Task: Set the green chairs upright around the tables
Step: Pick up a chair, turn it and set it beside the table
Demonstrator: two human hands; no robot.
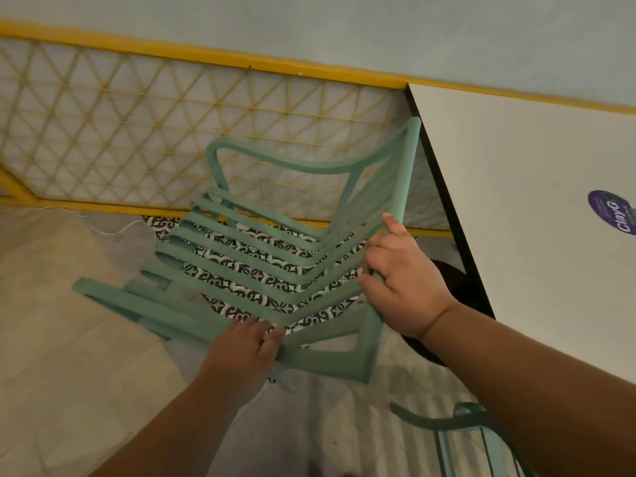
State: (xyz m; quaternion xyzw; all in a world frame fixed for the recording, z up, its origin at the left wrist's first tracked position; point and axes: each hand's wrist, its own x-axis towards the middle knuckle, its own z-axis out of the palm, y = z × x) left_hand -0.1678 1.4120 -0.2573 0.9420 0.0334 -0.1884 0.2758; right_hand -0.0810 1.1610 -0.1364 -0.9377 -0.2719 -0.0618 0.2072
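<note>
left hand (244, 346): arm outstretched, fingers curled on green chair (172, 308) | right hand (402, 280): arm outstretched, fingers gripping it, thumb raised

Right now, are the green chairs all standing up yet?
Nothing looks finished. The left hand and right hand grip a green chair, tipped beside the white table, legs off to the side. It needs standing up. A second chair at the bottom edge is too hidden to judge.
</note>
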